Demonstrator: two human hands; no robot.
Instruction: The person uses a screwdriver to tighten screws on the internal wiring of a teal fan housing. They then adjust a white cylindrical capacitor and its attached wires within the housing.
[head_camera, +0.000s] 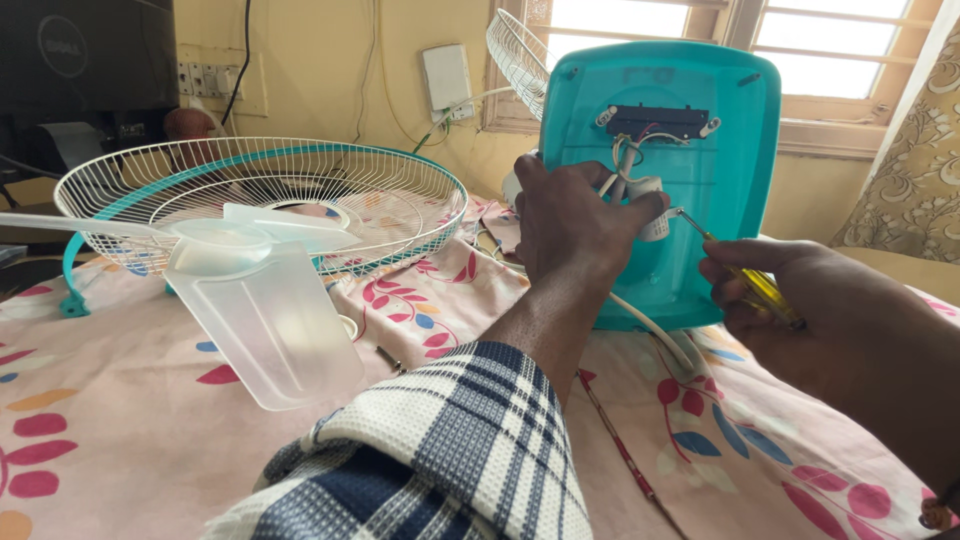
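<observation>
A teal plastic fan base (720, 140) stands on edge at centre right, its underside facing me with a black terminal block and wires. My left hand (570, 220) grips a white cylindrical part (655, 215) with wires at the base's middle. My right hand (770, 295) holds a yellow-handled screwdriver (760, 290), its tip touching that white part.
A white wire fan guard (270, 190) with a teal rim lies at left, and a clear plastic fan blade (265, 310) rests in front of it. Another guard (520, 55) leans by the window. A screw (390, 358) and a thin red tool (620, 445) lie on the flowered cloth (120, 420).
</observation>
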